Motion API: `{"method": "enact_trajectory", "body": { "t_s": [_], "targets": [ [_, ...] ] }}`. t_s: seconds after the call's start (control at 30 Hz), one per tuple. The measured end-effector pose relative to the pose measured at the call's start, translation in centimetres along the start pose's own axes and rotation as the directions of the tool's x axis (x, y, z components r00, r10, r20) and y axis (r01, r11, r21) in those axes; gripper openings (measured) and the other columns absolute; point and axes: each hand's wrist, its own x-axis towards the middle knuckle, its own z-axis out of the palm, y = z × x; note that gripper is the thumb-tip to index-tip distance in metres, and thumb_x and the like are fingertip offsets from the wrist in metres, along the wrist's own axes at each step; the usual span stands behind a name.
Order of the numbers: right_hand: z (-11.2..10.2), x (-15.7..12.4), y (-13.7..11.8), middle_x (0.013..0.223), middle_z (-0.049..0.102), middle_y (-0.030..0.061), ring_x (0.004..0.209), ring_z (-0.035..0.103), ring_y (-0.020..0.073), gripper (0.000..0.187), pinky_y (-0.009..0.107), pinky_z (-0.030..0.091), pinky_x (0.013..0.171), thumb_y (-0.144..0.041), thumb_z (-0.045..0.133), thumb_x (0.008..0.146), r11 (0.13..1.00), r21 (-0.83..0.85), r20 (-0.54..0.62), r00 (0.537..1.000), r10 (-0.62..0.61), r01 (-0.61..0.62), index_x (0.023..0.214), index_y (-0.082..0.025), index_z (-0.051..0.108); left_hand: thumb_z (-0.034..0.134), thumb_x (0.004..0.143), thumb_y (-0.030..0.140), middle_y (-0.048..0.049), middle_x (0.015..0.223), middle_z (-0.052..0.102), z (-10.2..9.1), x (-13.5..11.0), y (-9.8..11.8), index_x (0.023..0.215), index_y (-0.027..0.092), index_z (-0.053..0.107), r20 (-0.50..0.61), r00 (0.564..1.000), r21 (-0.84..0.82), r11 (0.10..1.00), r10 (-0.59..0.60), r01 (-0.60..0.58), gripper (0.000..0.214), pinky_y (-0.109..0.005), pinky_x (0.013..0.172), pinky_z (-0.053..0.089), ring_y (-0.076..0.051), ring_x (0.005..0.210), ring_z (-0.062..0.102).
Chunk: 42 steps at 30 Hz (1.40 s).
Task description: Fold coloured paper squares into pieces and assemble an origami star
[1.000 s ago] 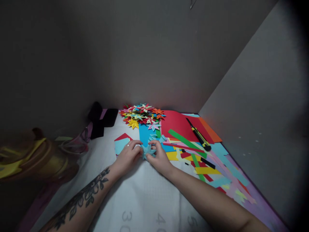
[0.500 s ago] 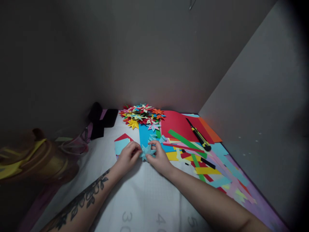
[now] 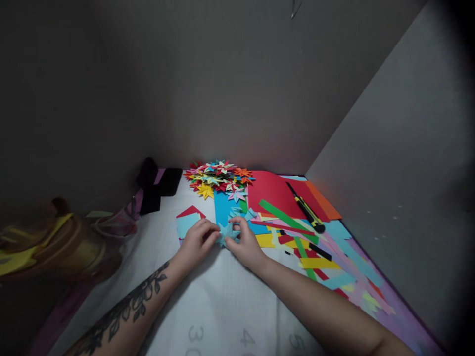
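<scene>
Both hands meet over a light blue folded paper star [image 3: 228,231] that rests on the white cutting mat [image 3: 222,306]. My left hand [image 3: 196,242], with a ring on one finger, pinches the star's left points. My right hand [image 3: 245,243] curls its fingers round the star's right side. A few small light blue folded pieces [image 3: 241,213] lie just beyond the star on a blue sheet [image 3: 224,206].
A heap of coloured paper stars [image 3: 218,178] sits at the back by the wall. Red sheets [image 3: 276,190], a yellow and black utility knife [image 3: 306,210] and coloured paper strips [image 3: 315,252] spread to the right. Black objects [image 3: 156,185] and a brown bag [image 3: 55,247] lie left.
The hands and the star have barely shifted; the left fingers have closed a little more onto the star.
</scene>
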Motion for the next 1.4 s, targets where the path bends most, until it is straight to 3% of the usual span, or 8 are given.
{"method": "enact_trajectory", "body": {
  "t_s": [0.27,0.6,0.77,0.9,1.07,1.23,1.4],
  "targets": [
    [0.0,-0.1,0.3,0.093,0.057,0.0018,0.088,0.056,0.0167,0.039,0.029,0.045,0.074,-0.015,0.057,0.071,0.993,-0.108,-0.024,0.999,-0.044,0.041,0.106,-0.023,0.044,0.042,0.089,0.024,-0.0036,0.081,0.055,0.1,-0.1,0.4,0.081,0.019,0.055,0.072,0.997,0.098,0.995,-0.017,0.010,0.016,-0.027,0.070,0.043,-0.016,0.078,0.053],
    [0.2,-0.2,0.2,0.091,0.056,0.0011,0.088,0.056,0.0167,0.039,0.027,0.046,0.072,-0.016,0.057,0.069,0.991,-0.129,-0.017,0.999,-0.035,0.033,0.106,-0.023,0.045,0.038,0.090,0.024,-0.0059,0.079,0.055,0.7,-0.4,0.3,0.076,0.018,0.054,0.026,0.999,0.468,0.884,-0.026,0.011,0.022,-0.030,0.065,0.042,-0.019,0.073,0.054],
    [0.1,0.1,0.1,0.083,0.057,-0.0013,0.069,0.057,0.0131,0.040,0.024,0.047,0.062,-0.015,0.055,0.069,0.999,0.024,-0.006,0.999,0.040,-0.040,0.106,-0.022,0.042,0.044,0.089,0.024,-0.0046,0.084,0.056,0.2,-0.4,-0.1,0.087,0.018,0.054,0.004,1.000,0.278,0.961,-0.001,0.000,0.012,-0.028,0.068,0.043,-0.017,0.077,0.055],
    [0.0,0.2,0.3,0.084,0.057,-0.0007,0.073,0.057,0.0131,0.041,0.024,0.046,0.065,-0.016,0.057,0.067,1.000,0.014,-0.037,0.999,0.012,-0.012,0.106,-0.021,0.044,0.049,0.087,0.021,-0.0025,0.082,0.057,0.1,-0.6,-0.2,0.087,0.019,0.057,0.033,0.997,0.096,0.993,0.069,-0.072,0.008,-0.025,0.069,0.043,-0.014,0.077,0.055],
    [0.0,0.2,0.6,0.088,0.057,0.0009,0.080,0.057,0.0150,0.040,0.026,0.046,0.069,-0.017,0.058,0.070,0.999,-0.042,-0.061,0.998,-0.019,0.016,0.107,-0.022,0.044,0.055,0.085,0.024,-0.0022,0.079,0.062,0.4,-0.5,-0.4,0.084,0.020,0.062,-0.027,0.999,0.004,1.000,0.016,-0.016,0.009,-0.024,0.067,0.042,-0.013,0.074,0.056],
    [0.1,0.2,0.6,0.090,0.056,0.0016,0.085,0.057,0.0159,0.037,0.027,0.046,0.071,-0.019,0.058,0.072,0.996,-0.090,-0.056,0.998,-0.028,0.023,0.106,-0.022,0.044,0.053,0.085,0.026,-0.0018,0.078,0.062,0.6,-0.4,-0.2,0.078,0.019,0.061,-0.049,0.991,-0.007,0.993,-0.121,0.121,0.013,-0.025,0.067,0.042,-0.014,0.073,0.056],
    [0.2,0.1,0.6,0.086,0.054,0.0002,0.078,0.056,0.0142,0.039,0.025,0.046,0.066,-0.019,0.059,0.070,0.994,-0.110,-0.051,0.999,0.007,-0.013,0.105,-0.023,0.045,0.040,0.090,0.026,-0.0029,0.078,0.054,1.3,-0.2,0.4,0.075,0.018,0.051,-0.021,0.987,0.091,0.982,-0.162,0.163,0.020,-0.029,0.069,0.041,-0.017,0.074,0.052]
  ]
}}
